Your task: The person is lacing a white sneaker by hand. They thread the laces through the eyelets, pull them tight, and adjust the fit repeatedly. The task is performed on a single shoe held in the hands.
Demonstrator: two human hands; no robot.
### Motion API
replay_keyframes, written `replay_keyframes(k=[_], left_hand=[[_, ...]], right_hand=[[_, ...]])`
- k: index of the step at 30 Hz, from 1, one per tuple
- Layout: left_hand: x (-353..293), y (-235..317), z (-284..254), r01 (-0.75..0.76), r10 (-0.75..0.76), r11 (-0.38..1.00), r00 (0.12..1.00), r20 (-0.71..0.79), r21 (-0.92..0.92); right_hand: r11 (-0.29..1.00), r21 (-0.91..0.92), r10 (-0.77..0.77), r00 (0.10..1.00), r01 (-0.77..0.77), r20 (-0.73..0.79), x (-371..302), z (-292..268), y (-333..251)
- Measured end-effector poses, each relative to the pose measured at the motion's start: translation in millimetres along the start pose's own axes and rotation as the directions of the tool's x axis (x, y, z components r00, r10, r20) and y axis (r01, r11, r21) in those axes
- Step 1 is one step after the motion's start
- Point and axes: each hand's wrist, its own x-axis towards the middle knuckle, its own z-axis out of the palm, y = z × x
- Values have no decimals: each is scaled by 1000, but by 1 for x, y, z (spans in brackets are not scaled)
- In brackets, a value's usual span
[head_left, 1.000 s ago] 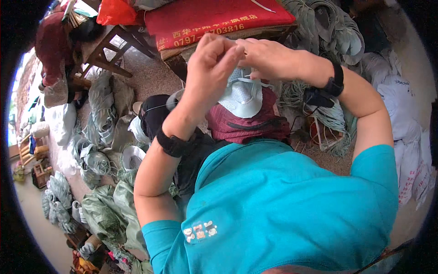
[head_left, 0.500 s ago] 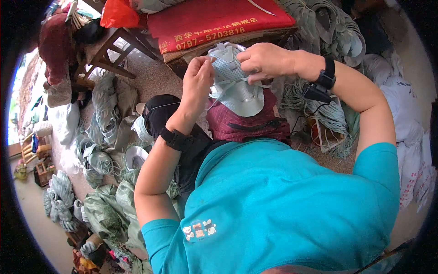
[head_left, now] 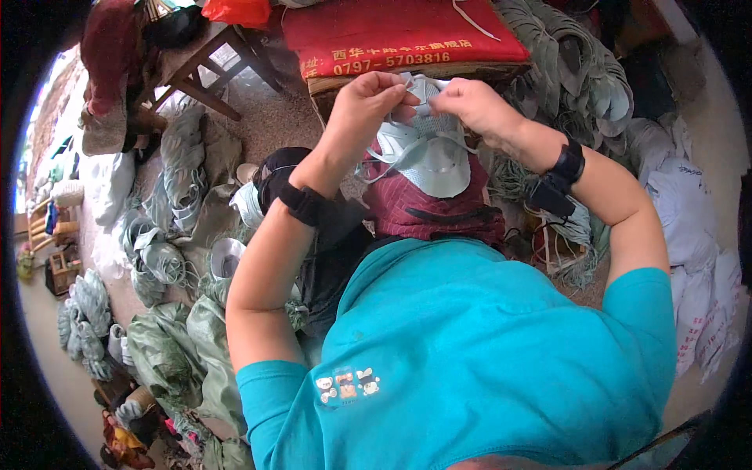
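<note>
A pale grey-blue shoe upper (head_left: 440,174) rests on my maroon-clad lap, its heel opening toward me and its toe end against a box edge. A flat light shoelace (head_left: 407,146) loops loosely across it. Above its left side, my left hand (head_left: 374,95) is closed in a pinch, with a strip of lace at its fingertips. My right hand (head_left: 476,108) is closed too, fingertips pressed at the upper's lacing area; what they pinch is hidden. Both wrists wear black straps.
Just beyond my hands stands a box with a red cloth (head_left: 407,39) over it. A wooden stool (head_left: 202,66) is at far left. Bundled shoe uppers (head_left: 576,59) hang at far right. White sacks (head_left: 681,211) line the right, green sacks (head_left: 168,352) the lower left.
The view has shifted, moving the surroundings right at the top. My hands have come closer together over the upper, and more of its heel part and loose lace shows.
</note>
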Motion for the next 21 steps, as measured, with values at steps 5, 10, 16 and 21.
replay_keyframes(k=[5,10,16,21], left_hand=[[-1,-7,16,29,-27,998,999,36,-51],[-6,0,28,-75,99,945,993,58,-319],[-28,125,45,-532,538,843,824,176,-82],[-61,197,38,-760,765,642,643,29,-103]], right_hand=[[895,142,-422,906,423,-43,-1,7,-52],[792,-74,-611,783,606,-119,12,6,-41],[737,598,-522,827,315,207,-16,-5,-66],[728,575,-657,622,373,427,-32,21,-97]])
